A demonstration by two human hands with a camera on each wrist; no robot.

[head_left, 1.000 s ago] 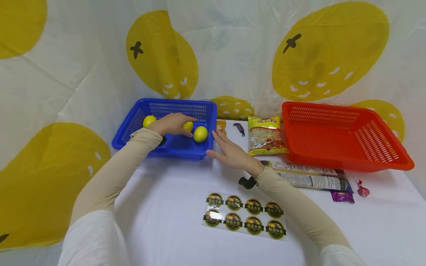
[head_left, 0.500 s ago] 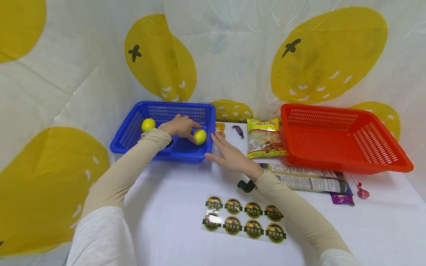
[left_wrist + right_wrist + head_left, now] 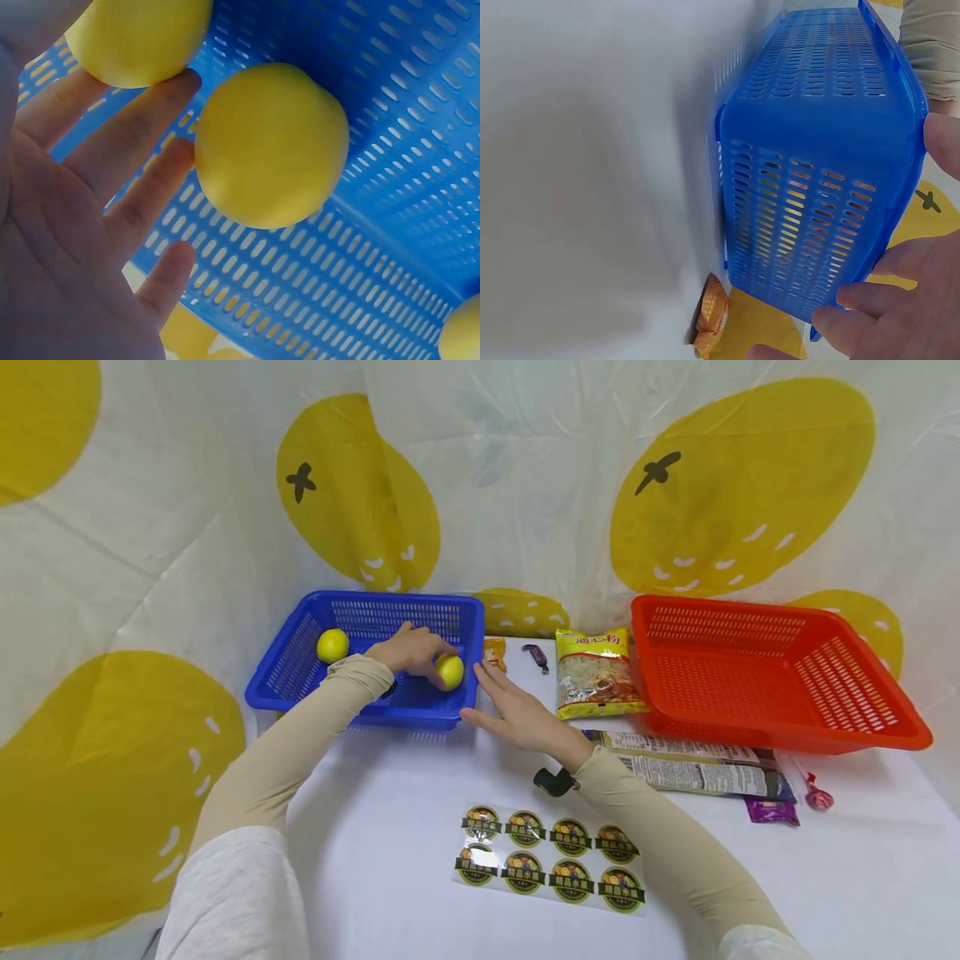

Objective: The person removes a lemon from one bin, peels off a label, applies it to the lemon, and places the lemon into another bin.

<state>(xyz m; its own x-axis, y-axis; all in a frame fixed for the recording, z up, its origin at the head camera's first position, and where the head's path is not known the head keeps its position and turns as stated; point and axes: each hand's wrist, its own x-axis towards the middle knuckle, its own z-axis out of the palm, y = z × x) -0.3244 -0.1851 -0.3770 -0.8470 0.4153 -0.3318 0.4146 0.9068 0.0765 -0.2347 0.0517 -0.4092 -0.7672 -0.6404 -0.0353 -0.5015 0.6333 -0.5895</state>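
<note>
My left hand [image 3: 411, 652] reaches into a blue plastic basket [image 3: 258, 697] and holds a yellow lemon [image 3: 448, 672] at its right end, thumb on the near side. In the left wrist view the held lemon [image 3: 142, 37] sits between thumb and fingers [image 3: 124, 139]. A second lemon [image 3: 274, 146] lies right at the fingertips; in the head view the hand hides it. Another lemon [image 3: 332, 646] lies at the basket's left. My right hand [image 3: 521, 714] rests against the basket's right rim with straight fingers, its thumb [image 3: 941, 142] on the rim in the right wrist view.
Right of the basket lie an orange packet [image 3: 495, 652], a small dark-wrapped candy [image 3: 537, 657] and a yellow food bag [image 3: 598, 672]. Beyond stands a red basket [image 3: 750, 727], with long packets [image 3: 697, 768], a purple wrapper [image 3: 772, 811] and a lollipop [image 3: 818, 795] before it. A sticker sheet [image 3: 547, 858] lies in front.
My left hand has moved right inside the blue basket, from above the middle onto the right-end lemon, and has taken hold of it. My right hand has stayed at the rim.
</note>
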